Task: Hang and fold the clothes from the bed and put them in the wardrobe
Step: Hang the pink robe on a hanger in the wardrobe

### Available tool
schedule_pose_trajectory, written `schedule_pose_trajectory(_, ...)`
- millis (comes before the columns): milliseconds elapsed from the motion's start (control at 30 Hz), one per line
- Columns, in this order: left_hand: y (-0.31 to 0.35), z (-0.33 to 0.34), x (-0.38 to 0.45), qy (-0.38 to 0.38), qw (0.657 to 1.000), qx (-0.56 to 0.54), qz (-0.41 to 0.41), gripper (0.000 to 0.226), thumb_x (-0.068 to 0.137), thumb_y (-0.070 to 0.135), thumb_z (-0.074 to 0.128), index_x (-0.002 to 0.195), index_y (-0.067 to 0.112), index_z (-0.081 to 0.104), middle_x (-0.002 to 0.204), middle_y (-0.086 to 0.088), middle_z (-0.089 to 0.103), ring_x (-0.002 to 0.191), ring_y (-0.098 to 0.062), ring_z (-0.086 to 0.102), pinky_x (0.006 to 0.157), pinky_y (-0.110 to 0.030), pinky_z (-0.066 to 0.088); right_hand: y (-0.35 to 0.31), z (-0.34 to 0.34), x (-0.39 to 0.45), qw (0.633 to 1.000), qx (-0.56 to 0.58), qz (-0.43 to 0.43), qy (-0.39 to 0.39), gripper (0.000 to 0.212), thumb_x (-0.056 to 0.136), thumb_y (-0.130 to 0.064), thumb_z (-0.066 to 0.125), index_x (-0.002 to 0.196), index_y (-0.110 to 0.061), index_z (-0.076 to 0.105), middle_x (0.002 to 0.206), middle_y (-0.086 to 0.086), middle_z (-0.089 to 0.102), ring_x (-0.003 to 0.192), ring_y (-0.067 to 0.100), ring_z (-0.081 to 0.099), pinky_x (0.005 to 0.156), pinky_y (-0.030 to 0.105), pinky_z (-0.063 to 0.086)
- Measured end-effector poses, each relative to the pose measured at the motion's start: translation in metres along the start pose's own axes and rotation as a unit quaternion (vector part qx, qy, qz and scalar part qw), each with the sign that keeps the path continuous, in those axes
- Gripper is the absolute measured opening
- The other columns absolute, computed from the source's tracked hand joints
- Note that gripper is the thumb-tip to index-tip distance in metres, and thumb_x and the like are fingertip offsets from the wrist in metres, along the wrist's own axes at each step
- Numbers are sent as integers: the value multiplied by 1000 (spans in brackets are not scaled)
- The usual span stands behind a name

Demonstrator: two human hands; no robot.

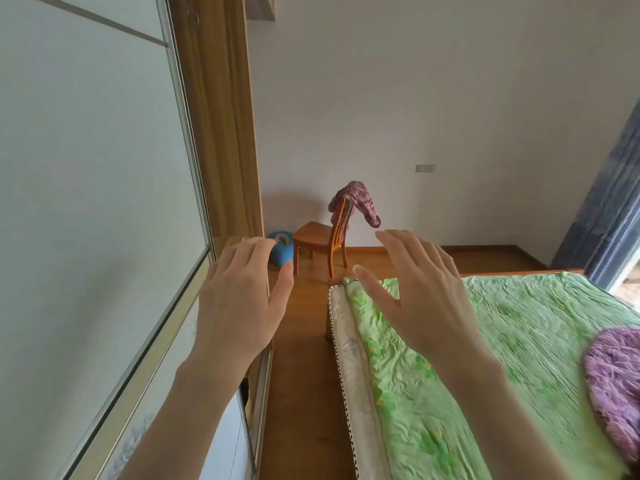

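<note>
While both hands [242,299] hover empty | chair [322,240] beyond bed [519,323]

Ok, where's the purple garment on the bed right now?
In the head view, the purple garment lies on the green bedsheet at the far right edge, right of the right hand.

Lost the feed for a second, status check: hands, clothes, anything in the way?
Left hand and right hand open, holding nothing. Purple garment on bed. Wardrobe door at left. Nothing blocking.
</note>
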State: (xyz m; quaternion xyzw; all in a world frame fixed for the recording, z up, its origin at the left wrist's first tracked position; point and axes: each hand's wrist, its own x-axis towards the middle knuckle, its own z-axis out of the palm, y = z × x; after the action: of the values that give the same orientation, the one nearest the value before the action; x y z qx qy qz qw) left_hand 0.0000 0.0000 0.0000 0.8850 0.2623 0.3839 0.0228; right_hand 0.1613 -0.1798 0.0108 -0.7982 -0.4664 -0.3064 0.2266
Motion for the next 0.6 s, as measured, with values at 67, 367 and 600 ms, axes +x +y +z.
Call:
schedule_pose_trajectory(67, -4, 16, 13, -2, 1000, -21, -15, 53, 102, 47, 45, 132, 9, 67, 129, -9, 71, 119, -30, 67, 96, -44, 57, 8, 16, 10, 1000, 14, 15, -3, 67, 103, -63, 39, 144, -13, 57, 145, 2, 60, 137, 22, 54, 117, 40, 37)
schedule_pose_trajectory(367, -14, 117, 102, -13, 1000, 0, 7, 50, 109, 47, 40, 135, 12, 65, 133, -5, 68, 125, -24, 62, 103, -42, 54, 82, 111, 74, 1000, 6, 21, -2, 64, 103, -61, 46, 143, -13, 59, 147, 3, 59, 141, 22, 52, 119, 41, 36)
schedule_pose_trajectory(600, -17, 187, 181, -17, 999, 30, 15, 50, 105, 48, 44, 132, 12, 66, 130, -5, 69, 122, -23, 64, 98, -34, 52, 146, 182, 144, 1000, 6, 14, -16, 67, 103, -65, 42, 143, -14, 59, 145, 2, 61, 138, 23, 54, 118, 41, 38)
